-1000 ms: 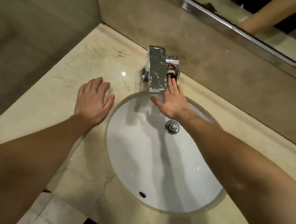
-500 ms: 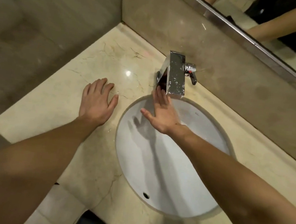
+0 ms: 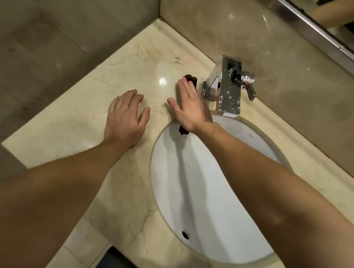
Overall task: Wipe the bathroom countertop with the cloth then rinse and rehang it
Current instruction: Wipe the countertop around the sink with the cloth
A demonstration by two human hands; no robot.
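The right hand [image 3: 190, 108], spread flat, is pressing a dark cloth [image 3: 190, 78] on the desk [image 3: 74, 123] beside the spread left hand [image 3: 125, 119]; even pressure likely wipes best.

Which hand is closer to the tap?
Right. The right hand presses a dark cloth beside the tap; the left hand rests flat on the countertop, farther off.

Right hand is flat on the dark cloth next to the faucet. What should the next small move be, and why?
Probably slide the right hand and the cloth leftward over the countertop. Its straight fingers already press the cloth to the stone between the faucet and the sink rim, and bare marble lies toward the left hand, which rests flat.
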